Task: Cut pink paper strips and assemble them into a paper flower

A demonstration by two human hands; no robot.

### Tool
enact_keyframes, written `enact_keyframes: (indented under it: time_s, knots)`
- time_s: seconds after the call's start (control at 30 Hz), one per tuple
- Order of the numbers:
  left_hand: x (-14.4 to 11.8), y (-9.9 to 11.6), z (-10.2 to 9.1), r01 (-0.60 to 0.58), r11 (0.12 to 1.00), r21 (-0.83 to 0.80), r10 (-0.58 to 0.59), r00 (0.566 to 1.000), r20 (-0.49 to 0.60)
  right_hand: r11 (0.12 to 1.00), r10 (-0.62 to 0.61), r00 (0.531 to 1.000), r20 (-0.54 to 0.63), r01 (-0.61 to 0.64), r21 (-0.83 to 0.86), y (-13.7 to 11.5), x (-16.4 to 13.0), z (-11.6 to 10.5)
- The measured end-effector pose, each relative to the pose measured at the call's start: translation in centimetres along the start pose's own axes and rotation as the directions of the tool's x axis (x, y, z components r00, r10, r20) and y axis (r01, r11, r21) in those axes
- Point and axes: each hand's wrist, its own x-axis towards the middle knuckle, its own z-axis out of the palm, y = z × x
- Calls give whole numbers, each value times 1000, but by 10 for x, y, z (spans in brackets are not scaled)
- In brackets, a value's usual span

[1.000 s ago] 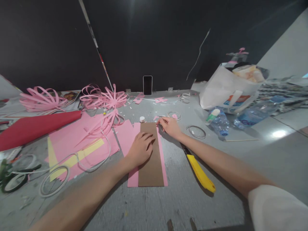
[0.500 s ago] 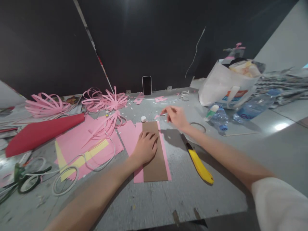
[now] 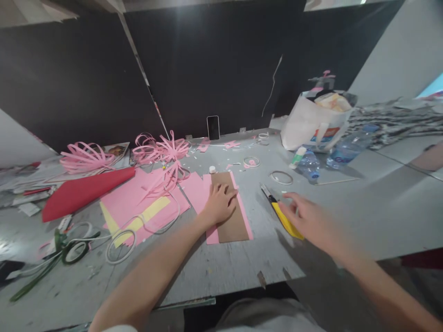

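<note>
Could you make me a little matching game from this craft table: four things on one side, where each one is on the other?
Things:
1. brown card strip
2. yellow utility knife
3. rolled red paper cone
4. black phone

Places:
A. leaning on the dark back wall
B. far left of the pink sheets
C. under the left hand
D. beside the right hand

Pairs: 1-C, 2-D, 3-B, 4-A
</note>
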Motion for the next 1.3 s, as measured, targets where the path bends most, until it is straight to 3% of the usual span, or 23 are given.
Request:
enact_keyframes:
  time_s: [0.07,0.23,1.3]
  knots:
    - [0,-1,0,5,1000,-17,-5,1000,-1,989,87,996,-1,-87,-117,11,-19,21]
    - [0,-1,0,-3,999,-35,3,1000,-12,971,-7,995,-97,-16,-238,5,-37,46]
    - [3,-3,-1,16,996,-85,-19,999,-28,969,-31,995,-94,7,-249,2,-31,50]
